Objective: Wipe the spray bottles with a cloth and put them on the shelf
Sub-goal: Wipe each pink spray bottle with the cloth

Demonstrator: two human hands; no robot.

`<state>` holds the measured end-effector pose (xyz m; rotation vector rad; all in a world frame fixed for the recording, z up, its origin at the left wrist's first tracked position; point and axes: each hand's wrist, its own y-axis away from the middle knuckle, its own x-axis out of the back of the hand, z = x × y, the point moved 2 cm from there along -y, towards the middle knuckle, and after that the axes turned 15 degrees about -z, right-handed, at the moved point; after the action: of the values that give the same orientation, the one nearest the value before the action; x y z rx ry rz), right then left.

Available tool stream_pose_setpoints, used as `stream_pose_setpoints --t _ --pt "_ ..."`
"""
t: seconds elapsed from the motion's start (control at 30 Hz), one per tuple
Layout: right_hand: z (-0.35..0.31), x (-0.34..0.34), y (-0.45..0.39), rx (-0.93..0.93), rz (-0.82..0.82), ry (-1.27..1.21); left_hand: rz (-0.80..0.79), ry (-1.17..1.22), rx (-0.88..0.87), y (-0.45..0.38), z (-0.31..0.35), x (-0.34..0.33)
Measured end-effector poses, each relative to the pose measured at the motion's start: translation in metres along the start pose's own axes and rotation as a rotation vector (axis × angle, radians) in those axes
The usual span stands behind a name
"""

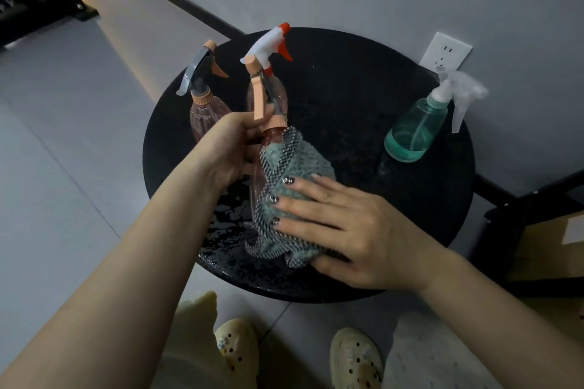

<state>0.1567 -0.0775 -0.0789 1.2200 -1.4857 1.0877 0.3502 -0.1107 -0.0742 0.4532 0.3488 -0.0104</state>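
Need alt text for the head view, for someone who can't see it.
Left hand grips a pink spray bottle by its neck while the right hand presses a checked cloth around it, above a round black table holding three more spray bottles.

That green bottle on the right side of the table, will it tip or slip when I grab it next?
The green spray bottle looks only part full, with liquid low in its body, so it is probably light and steady. Its clear trigger head overhangs, so a high push might tip it. The smooth plastic could be slippery; the table looks wet nearby.
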Motion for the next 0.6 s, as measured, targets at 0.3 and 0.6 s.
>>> stream_pose_setpoints --t 0.3,0.6 --pt "0.016 0.008 -0.011 -0.224 0.136 -0.180 -0.037 -0.054 0.026 -0.001 -0.005 -0.005" --pt "0.023 0.006 -0.014 -0.365 0.146 -0.245 -0.033 -0.093 0.078 -0.001 -0.012 -0.008"
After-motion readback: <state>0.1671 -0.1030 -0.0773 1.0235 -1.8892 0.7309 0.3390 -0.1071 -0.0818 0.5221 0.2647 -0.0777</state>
